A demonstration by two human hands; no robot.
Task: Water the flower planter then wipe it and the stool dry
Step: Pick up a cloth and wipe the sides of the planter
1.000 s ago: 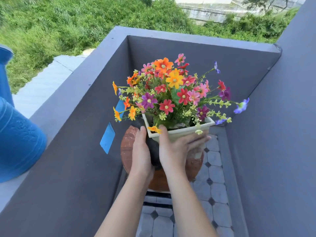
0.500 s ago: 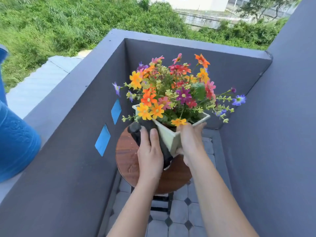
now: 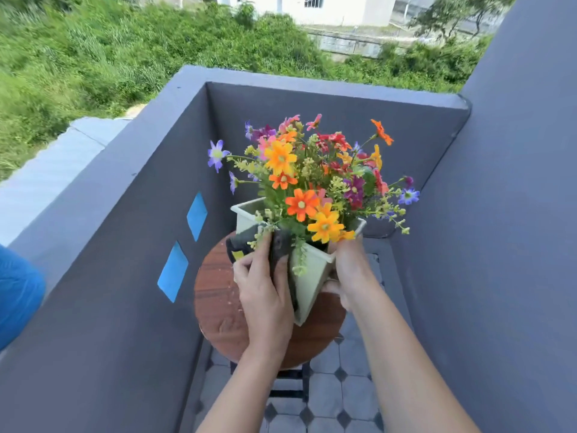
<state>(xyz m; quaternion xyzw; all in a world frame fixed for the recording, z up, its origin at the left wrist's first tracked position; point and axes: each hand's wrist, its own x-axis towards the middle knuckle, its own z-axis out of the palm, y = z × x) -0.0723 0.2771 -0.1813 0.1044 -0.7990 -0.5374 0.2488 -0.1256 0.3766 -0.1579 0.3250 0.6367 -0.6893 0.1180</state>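
Note:
A square pale-green planter (image 3: 310,276) full of orange, red, pink and purple flowers (image 3: 312,173) is held tilted above a round brown wooden stool (image 3: 215,295). My left hand (image 3: 265,292) presses a dark cloth (image 3: 281,248) against the planter's left side. My right hand (image 3: 349,273) grips the planter's right side near the rim. One corner of the planter points toward me. Small water drops speckle the stool top.
Dark grey balcony walls (image 3: 103,276) close in on the left, back and right. Two blue tape patches (image 3: 173,271) mark the left wall. A blue watering can (image 3: 15,292) sits on the left ledge. Grey tiles (image 3: 324,401) cover the floor.
The planter has been turned in my hands, so a different corner faces me. My left hand with the cloth slid along its left side, and my right hand shifted to its right side.

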